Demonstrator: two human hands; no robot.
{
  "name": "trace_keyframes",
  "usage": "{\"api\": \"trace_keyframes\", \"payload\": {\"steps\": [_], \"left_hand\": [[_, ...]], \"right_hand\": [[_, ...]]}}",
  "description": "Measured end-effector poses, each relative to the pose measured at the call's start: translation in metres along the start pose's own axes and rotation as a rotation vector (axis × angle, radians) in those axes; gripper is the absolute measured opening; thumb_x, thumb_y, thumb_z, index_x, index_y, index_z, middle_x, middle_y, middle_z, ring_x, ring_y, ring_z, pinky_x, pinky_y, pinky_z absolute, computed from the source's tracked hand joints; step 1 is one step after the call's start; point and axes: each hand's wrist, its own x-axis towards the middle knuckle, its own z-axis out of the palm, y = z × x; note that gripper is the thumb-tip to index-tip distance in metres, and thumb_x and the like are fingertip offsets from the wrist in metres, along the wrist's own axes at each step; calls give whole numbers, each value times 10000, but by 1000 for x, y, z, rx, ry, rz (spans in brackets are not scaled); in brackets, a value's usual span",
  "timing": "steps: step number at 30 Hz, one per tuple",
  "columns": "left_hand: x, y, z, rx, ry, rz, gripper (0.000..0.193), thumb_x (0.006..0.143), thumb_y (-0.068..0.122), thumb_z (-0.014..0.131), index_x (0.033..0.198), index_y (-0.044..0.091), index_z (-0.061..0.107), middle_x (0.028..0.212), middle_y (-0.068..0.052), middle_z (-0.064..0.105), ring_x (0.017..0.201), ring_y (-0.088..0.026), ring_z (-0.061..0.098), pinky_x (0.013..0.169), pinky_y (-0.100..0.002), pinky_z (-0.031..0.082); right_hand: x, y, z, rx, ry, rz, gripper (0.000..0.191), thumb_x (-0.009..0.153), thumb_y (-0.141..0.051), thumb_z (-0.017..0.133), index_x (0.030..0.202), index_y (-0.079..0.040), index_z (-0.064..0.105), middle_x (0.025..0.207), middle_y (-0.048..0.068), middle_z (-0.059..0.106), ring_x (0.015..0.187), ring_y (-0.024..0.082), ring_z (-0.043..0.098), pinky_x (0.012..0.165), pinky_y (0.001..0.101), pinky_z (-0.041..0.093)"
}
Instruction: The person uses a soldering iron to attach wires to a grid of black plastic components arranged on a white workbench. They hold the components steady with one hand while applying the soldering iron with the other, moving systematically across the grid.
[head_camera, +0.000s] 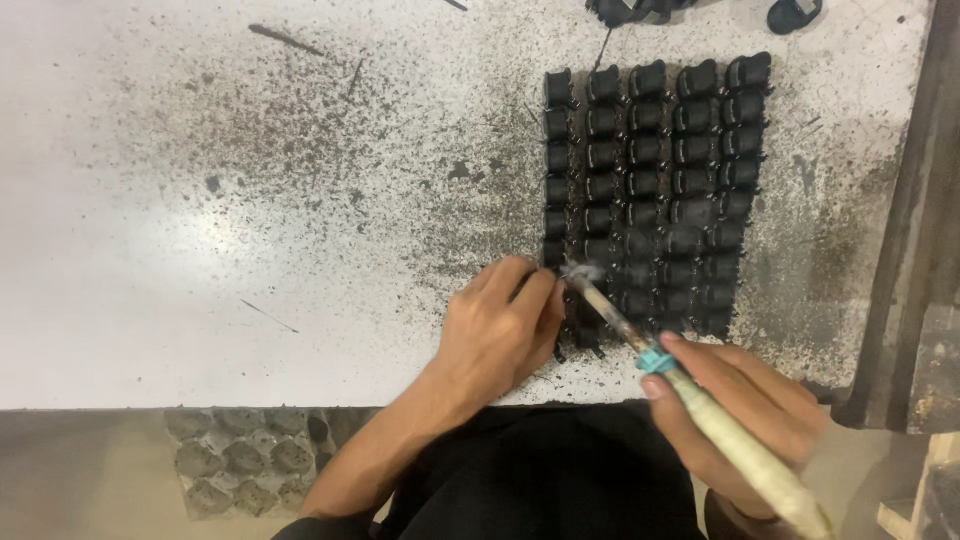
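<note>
Head view: my left hand (500, 325) lies palm-down, fingers curled over the near-left corner of the block of small black parts (650, 190) ranked on the speckled white table (200, 250). My right hand (745, 420) grips a brush (690, 395), bristles touching that corner.

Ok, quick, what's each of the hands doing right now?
Left hand: fingers curled down on the near end of the rows of small black parts; grip hidden.
Right hand: closed around a brush.
</note>
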Motion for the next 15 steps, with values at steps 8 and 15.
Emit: {"api": "trace_keyframes", "payload": {"steps": [8,15], "left_hand": [[29,21,-64,38,221,208,312,755,-96,676,1064,-98,637,986,-189,595,791,-301,603,584,-404,547],[22,-29,-4,159,-15,59,315,780,-20,679,1093,-8,706,1003,-98,601,833,-220,654,558,-340,548]], "right_hand": [[-20,45,19,200,242,163,376,1035,-257,774,1163,93,727,929,170,728,769,169,701,698,219,528],[-16,45,27,200,214,163,353,982,-216,781,1147,91,724,899,183,719,747,173,697,683,229,528]]}}
